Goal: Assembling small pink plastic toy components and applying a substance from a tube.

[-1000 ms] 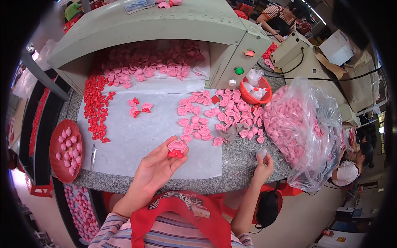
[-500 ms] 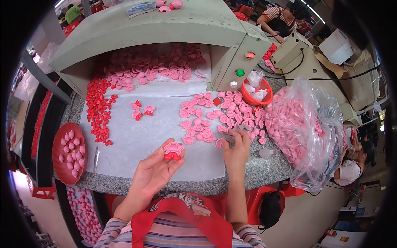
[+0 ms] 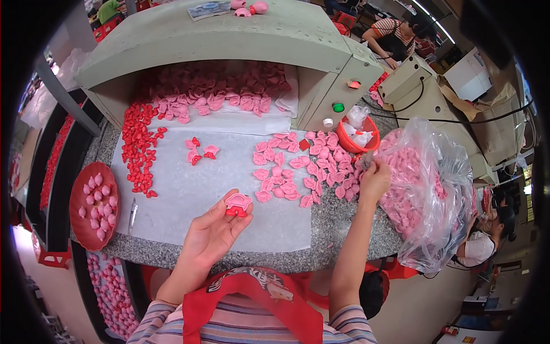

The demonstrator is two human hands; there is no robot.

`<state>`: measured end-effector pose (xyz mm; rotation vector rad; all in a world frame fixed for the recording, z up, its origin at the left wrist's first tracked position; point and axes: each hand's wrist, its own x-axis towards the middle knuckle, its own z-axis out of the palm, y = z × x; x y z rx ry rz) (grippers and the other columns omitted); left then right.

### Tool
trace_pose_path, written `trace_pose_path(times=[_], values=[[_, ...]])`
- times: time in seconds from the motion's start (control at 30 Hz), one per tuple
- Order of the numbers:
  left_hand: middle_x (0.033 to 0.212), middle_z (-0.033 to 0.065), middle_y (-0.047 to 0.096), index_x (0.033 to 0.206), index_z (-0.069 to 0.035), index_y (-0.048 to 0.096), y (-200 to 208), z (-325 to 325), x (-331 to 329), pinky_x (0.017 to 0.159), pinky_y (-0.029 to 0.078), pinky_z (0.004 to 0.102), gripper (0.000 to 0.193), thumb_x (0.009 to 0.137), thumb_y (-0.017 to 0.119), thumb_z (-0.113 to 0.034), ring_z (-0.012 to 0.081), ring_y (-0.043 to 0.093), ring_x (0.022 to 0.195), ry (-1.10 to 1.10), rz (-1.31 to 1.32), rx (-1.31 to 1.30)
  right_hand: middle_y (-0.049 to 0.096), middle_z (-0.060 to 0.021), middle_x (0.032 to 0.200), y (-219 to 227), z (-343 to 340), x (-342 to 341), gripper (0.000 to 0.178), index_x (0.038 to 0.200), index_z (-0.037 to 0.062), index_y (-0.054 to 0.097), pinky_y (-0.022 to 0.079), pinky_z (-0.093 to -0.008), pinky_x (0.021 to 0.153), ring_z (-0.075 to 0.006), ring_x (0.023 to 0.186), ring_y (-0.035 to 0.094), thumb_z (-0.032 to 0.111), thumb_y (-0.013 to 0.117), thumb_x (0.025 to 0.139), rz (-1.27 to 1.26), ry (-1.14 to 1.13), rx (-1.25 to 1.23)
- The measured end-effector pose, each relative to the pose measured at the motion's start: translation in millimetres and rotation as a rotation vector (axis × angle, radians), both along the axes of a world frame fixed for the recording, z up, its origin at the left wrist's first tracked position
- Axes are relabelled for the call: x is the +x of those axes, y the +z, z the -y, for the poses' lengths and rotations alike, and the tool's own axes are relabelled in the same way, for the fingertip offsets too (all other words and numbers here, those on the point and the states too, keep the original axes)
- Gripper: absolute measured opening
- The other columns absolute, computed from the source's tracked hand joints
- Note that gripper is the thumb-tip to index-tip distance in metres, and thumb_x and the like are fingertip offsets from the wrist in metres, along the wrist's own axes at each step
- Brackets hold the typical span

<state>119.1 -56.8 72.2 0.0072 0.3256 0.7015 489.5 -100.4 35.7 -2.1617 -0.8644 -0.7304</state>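
My left hand [image 3: 215, 229] holds a small pink-and-red moulded plastic part [image 3: 237, 204] between thumb and fingers, over the front of the white sheet [image 3: 206, 221]. Out to the right, my right hand [image 3: 375, 182] has its fingers pinched around a small greyish thing [image 3: 365, 160] that I cannot make out. It is just below the orange bowl [image 3: 375, 140], at the edge of the clear bag of pink parts [image 3: 401, 172]. Loose pink shell-like parts [image 3: 323, 166] lie left of that hand. A few joined pink and red pieces [image 3: 197, 152] sit mid-sheet.
Red parts [image 3: 137, 152] spread along the sheet's left. A red dish [image 3: 78, 229] of pink round pieces stands at the left edge. Behind the sheet, a pale green hooded machine [image 3: 229, 40] has pink parts inside. Co-workers [image 3: 395, 34] sit farther off.
My right hand has moved right and away from me, from the loose pink parts to beside the orange bowl. My left hand keeps the plastic part, nearly in place.
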Motion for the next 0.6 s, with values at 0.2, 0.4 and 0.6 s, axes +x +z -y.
trace_pose_path(times=[0.2, 0.4, 0.6], values=[[0.112, 0.0179, 0.05, 0.121, 0.001, 0.039, -6, -5, -8, 0.097, 0.038, 0.0395, 0.04, 0.086, 0.051, -0.012, 0.0302, 0.048, 0.109, 0.033, -0.008, -0.012, 0.057, -0.0094, 0.079, 3, 22, -91, 0.02, 0.09, 0.0065, 0.061, 0.045, -0.0355, 0.058, -0.0243, 0.066, 0.057, 0.005, 0.065, 0.07, -0.235, 0.469, -0.238], [0.112, 0.0175, 0.05, 0.121, 0.001, 0.039, -6, -8, 1, 0.097, 0.038, 0.039, 0.04, 0.086, 0.052, -0.012, 0.0299, 0.048, 0.109, -0.022, -0.021, -0.001, 0.053, -0.0086, 0.079, -12, 30, -135, 0.019, 0.085, 0.0065, 0.061, 0.044, -0.0319, 0.056, -0.0243, 0.064, 0.054, 0.005, 0.067, 0.067, -0.015, 0.595, -0.331], [0.113, 0.0167, 0.049, 0.121, 0.001, 0.038, -9, -5, -6, 0.097, 0.038, 0.0386, 0.041, 0.086, 0.053, -0.013, 0.0294, 0.047, 0.11, -0.052, -0.052, -0.006, 0.055, -0.0081, 0.074, -34, 35, -140, 0.017, 0.088, 0.0051, 0.061, 0.044, -0.029, 0.055, -0.0229, 0.063, 0.055, 0.004, 0.064, 0.072, -0.12, 0.616, -0.259]])
